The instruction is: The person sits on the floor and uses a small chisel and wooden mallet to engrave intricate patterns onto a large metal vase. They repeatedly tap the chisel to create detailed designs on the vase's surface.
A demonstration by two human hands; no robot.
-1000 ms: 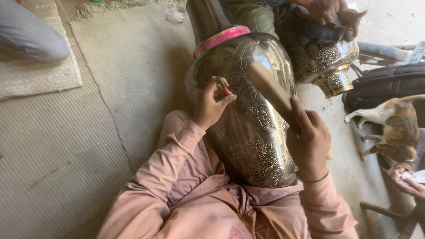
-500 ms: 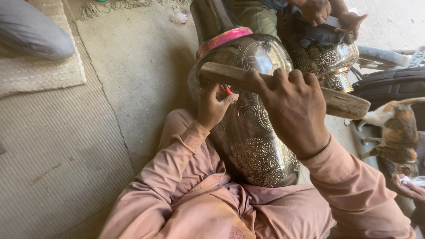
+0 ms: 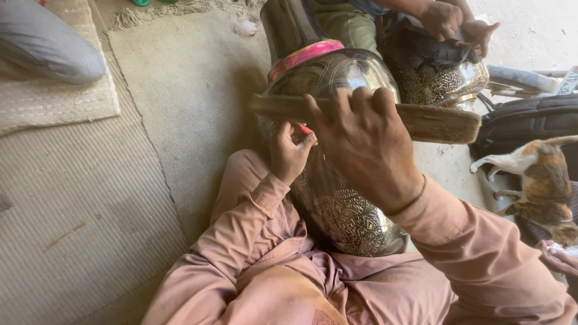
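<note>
Pink cloth of the person's sleeves and lap fills the near edge, and on that lap lies a large engraved metal vase (image 3: 337,204), its neck pointing away and ringed by a pink band (image 3: 304,55). The left hand (image 3: 290,150) is pinched shut on a small red-tipped tool (image 3: 304,128) against the vase's side, while the right hand (image 3: 364,144) is clamped around a wooden mallet (image 3: 433,120) held crosswise, hiding much of the vase's shoulder. To the right a calico cat (image 3: 536,180) lies beside a black bag (image 3: 530,120); farther off, another person's hands (image 3: 457,24) work a second engraved vessel (image 3: 442,81), with woven mats (image 3: 66,180) on the left.
</note>
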